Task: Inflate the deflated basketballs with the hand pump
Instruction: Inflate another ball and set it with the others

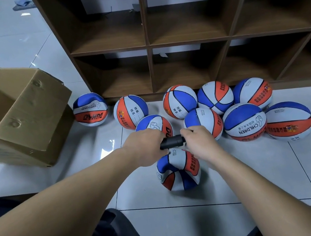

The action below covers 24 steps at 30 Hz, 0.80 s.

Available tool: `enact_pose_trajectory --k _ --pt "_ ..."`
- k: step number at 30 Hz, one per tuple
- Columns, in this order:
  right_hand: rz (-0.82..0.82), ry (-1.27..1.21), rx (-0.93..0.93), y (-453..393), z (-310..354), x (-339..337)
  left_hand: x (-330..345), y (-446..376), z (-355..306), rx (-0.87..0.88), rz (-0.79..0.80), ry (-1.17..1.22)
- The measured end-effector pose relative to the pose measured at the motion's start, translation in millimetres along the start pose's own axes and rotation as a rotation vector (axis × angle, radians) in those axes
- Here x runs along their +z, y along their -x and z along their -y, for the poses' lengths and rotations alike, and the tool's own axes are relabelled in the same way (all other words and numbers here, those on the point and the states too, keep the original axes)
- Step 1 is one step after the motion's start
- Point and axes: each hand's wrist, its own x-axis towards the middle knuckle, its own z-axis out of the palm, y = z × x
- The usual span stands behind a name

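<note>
**Hands on pump above a soft basketball**

Left hand [145, 146]: fingers curled round one end of the black hand pump [172, 141], knuckles up, forearm reaching in from the lower left.

Right hand [199, 141]: fingers closed round the other end of the pump handle, forearm reaching in from the lower right. Both hands sit level, close together, with a short black section showing between them.

Hand pump: visible part lies crosswise, long axis running left to right between the two fists. Its barrel and needle are hidden beneath the hands.

Deflated basketball [179, 170]: red, white and blue, creased and slack, on the tiled floor [253, 179] directly under the hands and just nearer the person.

Other basketballs [245, 122]: same colours, clustered on the floor beyond the hands, along the foot of a brown cubby shelf [148, 47].

Cardboard box [19, 120]: open, on the floor to the left.
</note>
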Motion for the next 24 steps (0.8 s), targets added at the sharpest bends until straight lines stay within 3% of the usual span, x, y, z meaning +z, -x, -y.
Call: enact_pose_trajectory --k 3,9,14,24 --pt "0.012 -0.139 0.039 -8.8 -8.3 -20.9 -1.0 -1.6 4.3 -0.017 0.014 0.014" --pt "-0.142 -0.56 0.123 -17.8 -35.4 -67.6 -2.0 -4.4 16.3 -0.066 0.024 0.015" --pt "-0.257 -0.327 0.061 -9.9 -27.2 -38.4 -1.6 -5.1 14.1 -0.06 -0.001 -0.057" --pt "-0.187 -0.174 -0.068 5.4 0.4 -5.1 2.7 -2.3 13.3 -0.069 -0.014 -0.04"
